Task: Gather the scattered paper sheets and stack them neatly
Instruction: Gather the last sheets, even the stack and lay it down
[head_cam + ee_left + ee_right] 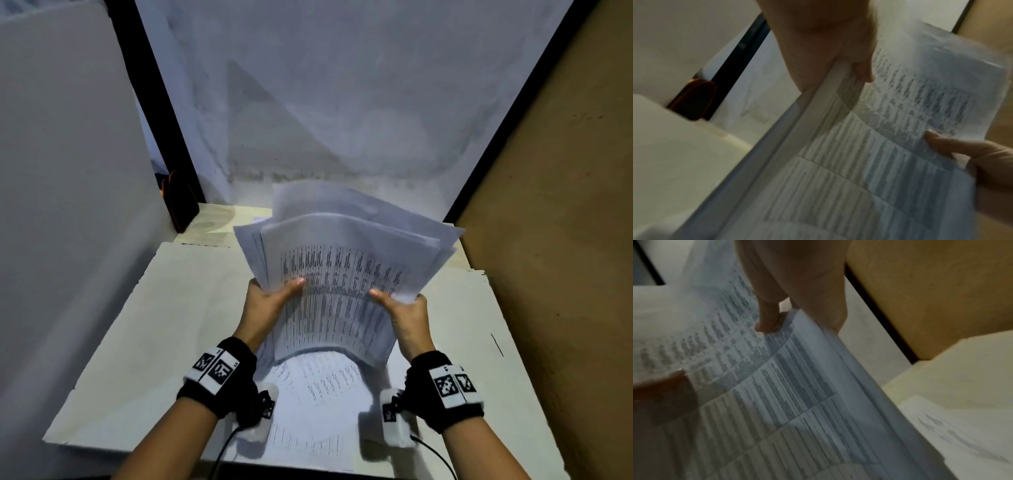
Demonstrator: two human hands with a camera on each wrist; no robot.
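My left thumb (294, 285) lies flat across the printed face of the paper bundle (342, 281), the other fingers hidden behind it, so my left hand (265, 303) pinches the bundle's left edge. My right thumb (380, 295) mirrors it on the other side, and my right hand (409, 317) clamps the right edge the same way. The left wrist view shows my left thumb tip (863, 71) hooked over the stacked edges, with the right thumb (941, 141) pressing the page at about 4 o'clock from it. In the right wrist view my right thumb (768, 321) presses the top sheet (777, 394) close to its edge.

The bundle is held off the white board (147, 342), bowed towards me, its far ends fanned out unevenly towards 12 and 1 o'clock. One printed sheet (322, 404) lies flat on the board under my wrists, at 6 o'clock from the bundle.

I judge the gathering nearly done and the squaring step in hand. Next I would stand the bundle on edge and tap it on the board so the fanned sheets line up, with my grip loose enough to let them slide. The sheet below has yet to join. The brown panel (555, 205) stands at 3 o'clock.
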